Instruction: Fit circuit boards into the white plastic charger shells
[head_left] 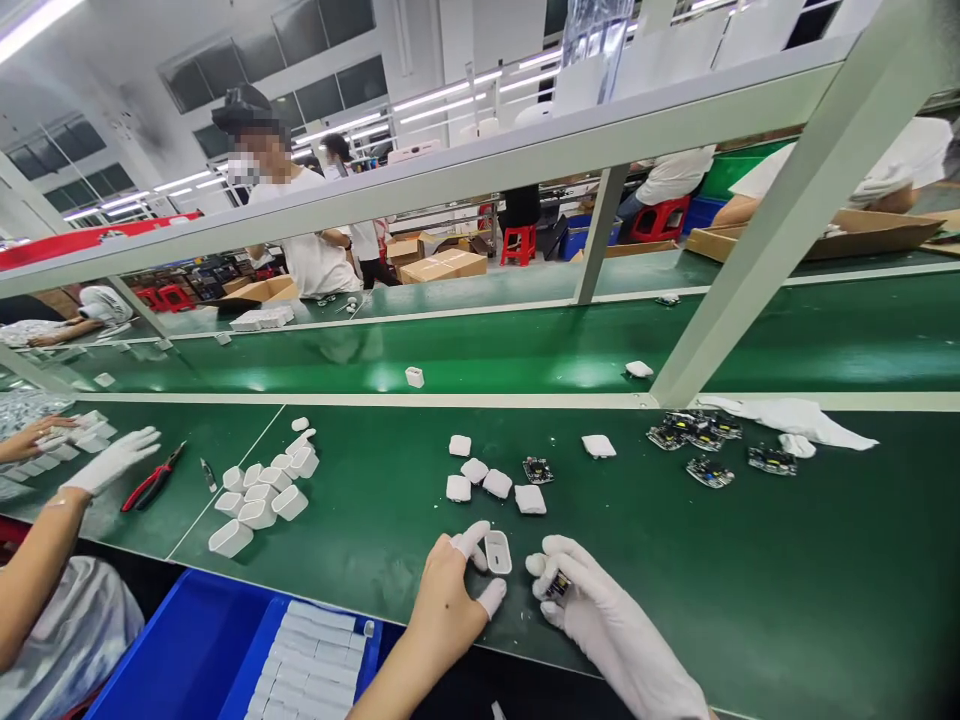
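A small white plastic casing (497, 553), its hollow side facing me, sits between the fingers of my left hand (450, 590). White finger cots cover those fingertips, the index at the casing's upper edge and the thumb by its lower end. My right hand (592, 610), in a white glove, pinches a small circuit board (557, 583) just to the right of the casing; the fingers partly hide the board. Beyond both hands lie several white-wrapped square pieces (497, 484) and one bare circuit board (538, 470).
Several open casings (257, 512) stand at left, near red-handled pliers (154, 482). More circuit boards (697, 430) and a white glove (802, 420) lie at right. A blue bin (187, 650) holds white pieces below. A co-worker's gloved hand (116, 460) is far left. A slanted frame post (757, 230) rises at right.
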